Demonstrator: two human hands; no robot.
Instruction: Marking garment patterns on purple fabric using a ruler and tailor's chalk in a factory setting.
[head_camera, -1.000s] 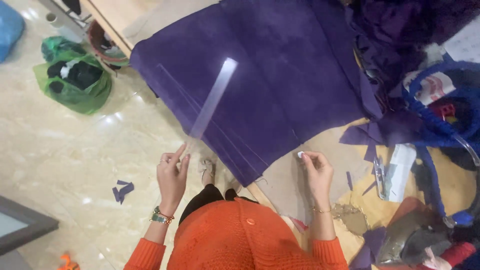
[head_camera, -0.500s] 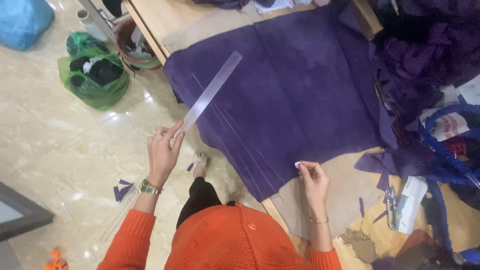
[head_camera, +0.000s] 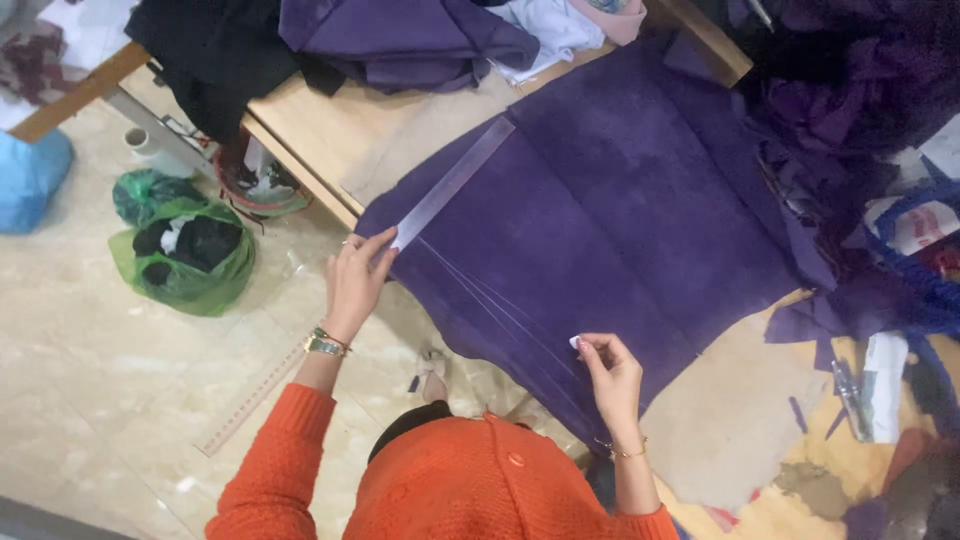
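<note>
- Orange sweater (head_camera: 450, 490) nearest the camera, both sleeves reaching forward.
- Right hand (head_camera: 610, 375) at the near edge of the purple fabric (head_camera: 620, 210); grip pinched on a small white piece, likely chalk (head_camera: 575, 342), tip touching the cloth.
- Left hand (head_camera: 355, 280) just off the fabric's left edge; grip closed on the near end of a clear ruler (head_camera: 455, 183), thumb and fingers clamping it.
- Ruler laid diagonally over the fabric, far end toward the bare tabletop (head_camera: 330, 130).
- Thin chalk lines across the fabric between both hands.
- Fabric spread flat on the tabletop, near left corner overhanging the edge.
- Second ruler (head_camera: 250, 400) on the floor by the left sleeve.
- Green bag (head_camera: 185, 255) on the floor, left.
- Heap of purple cloth (head_camera: 400, 40) at the far tabletop edge.
</note>
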